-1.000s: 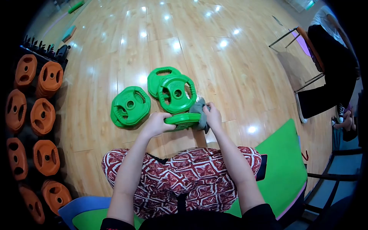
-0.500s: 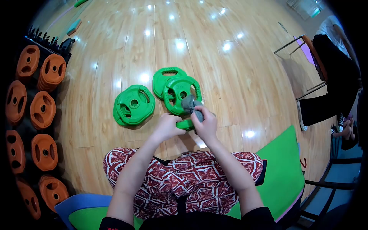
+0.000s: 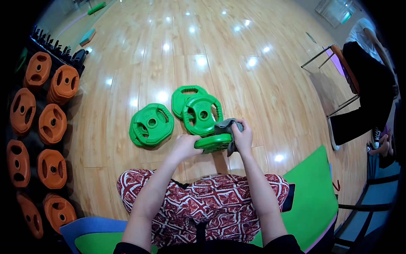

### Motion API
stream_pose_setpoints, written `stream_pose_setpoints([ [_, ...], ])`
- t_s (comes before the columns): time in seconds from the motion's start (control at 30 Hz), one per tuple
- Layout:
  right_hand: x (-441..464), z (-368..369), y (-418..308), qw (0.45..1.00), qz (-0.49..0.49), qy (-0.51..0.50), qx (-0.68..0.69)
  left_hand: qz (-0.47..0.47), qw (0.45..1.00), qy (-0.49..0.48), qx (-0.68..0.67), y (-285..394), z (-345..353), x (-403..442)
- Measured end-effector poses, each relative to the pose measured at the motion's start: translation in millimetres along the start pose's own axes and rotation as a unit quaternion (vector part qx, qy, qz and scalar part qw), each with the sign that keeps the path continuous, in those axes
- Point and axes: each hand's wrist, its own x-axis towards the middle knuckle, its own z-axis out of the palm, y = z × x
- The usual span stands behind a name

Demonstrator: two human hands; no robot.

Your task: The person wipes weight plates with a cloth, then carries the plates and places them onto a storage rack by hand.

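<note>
Held up on its edge before my knees is a green weight plate (image 3: 215, 143). My left hand (image 3: 186, 147) is closed round its left side. At the plate's right side, my right hand (image 3: 243, 136) grips a grey cloth (image 3: 229, 125), which drapes against the rim. Just beyond the held plate, another green weight plate (image 3: 192, 122) lies partly over a further green plate (image 3: 182, 94) on the floor. To the left of these rest more green plates (image 3: 141, 116), apparently stacked.
Orange weight plates (image 3: 52, 168) hang on a rack at the left. My crossed legs (image 3: 211, 199) are on a green mat (image 3: 311, 186). A person in dark trousers (image 3: 366, 84) sits on a chair (image 3: 344, 70) at the right. Wooden floor (image 3: 237, 76) stretches ahead.
My right hand has moved right and slightly down, and the cloth now spreads over the plate's right edge. The held plate shows more of its face. The camera view has shifted a little.
</note>
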Motion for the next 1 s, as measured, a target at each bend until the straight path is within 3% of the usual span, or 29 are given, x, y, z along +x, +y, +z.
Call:
stream_pose_setpoints([
  [0.07,1.1,0.0,4.7,0.999,0.032,0.037,-0.02,0.043,0.998,0.045,-0.018,-2.5,2.0,-2.7],
  [0.13,-0.3,-0.4,-6.6,0.998,0.034,0.046,-0.028,0.03,0.999,0.038,-0.004,-0.7,0.5,-1.0],
  [0.23,-9.7,2.2,-25.4,0.997,-0.002,0.041,-0.059,0.04,0.998,0.049,0.026,-1.4,5.3,-2.6],
  [0.3,-19.3,9.4,-35.7,0.976,-0.135,0.043,-0.164,0.062,0.995,0.066,0.044,-1.9,12.5,-7.7],
  [0.33,-24.3,13.3,-44.0,0.976,-0.135,0.042,-0.163,0.077,0.992,0.087,0.044,0.5,16.4,-9.4],
  [0.4,-35.2,22.3,-59.2,0.938,-0.299,-0.017,-0.172,0.092,0.989,0.107,0.045,3.4,27.3,-9.4],
  [0.47,-46.1,31.8,-63.7,0.909,-0.361,-0.091,-0.188,0.06,0.989,0.128,0.051,4.3,42.6,-3.8],
  [0.53,-45.0,31.0,-60.3,0.918,-0.355,-0.067,-0.162,0.027,0.992,0.12,0.014,16.3,34.4,-3.2],
  [0.6,-33.2,25.2,-54.2,0.917,-0.354,-0.046,-0.177,0.03,0.997,0.022,0.061,28.7,14.3,-1.7],
  [0.63,-29.1,21.6,-50.6,0.923,-0.338,-0.045,-0.178,0.079,0.988,0.131,0.016,27.0,21.7,1.5],
  [0.77,-14.2,7.8,-34.6,0.93,-0.314,0.007,-0.19,0.064,0.996,0.041,0.039,32.8,26.0,9.3],
  [0.97,5.7,0.5,-15.3,0.988,-0.094,0.089,-0.081,0.097,0.989,0.102,-0.036,26.2,36.8,6.4],
  [1.0,5.2,2.6,-15.6,0.988,-0.094,0.087,-0.085,0.096,0.99,0.101,-0.04,23.6,39.1,6.2],
])
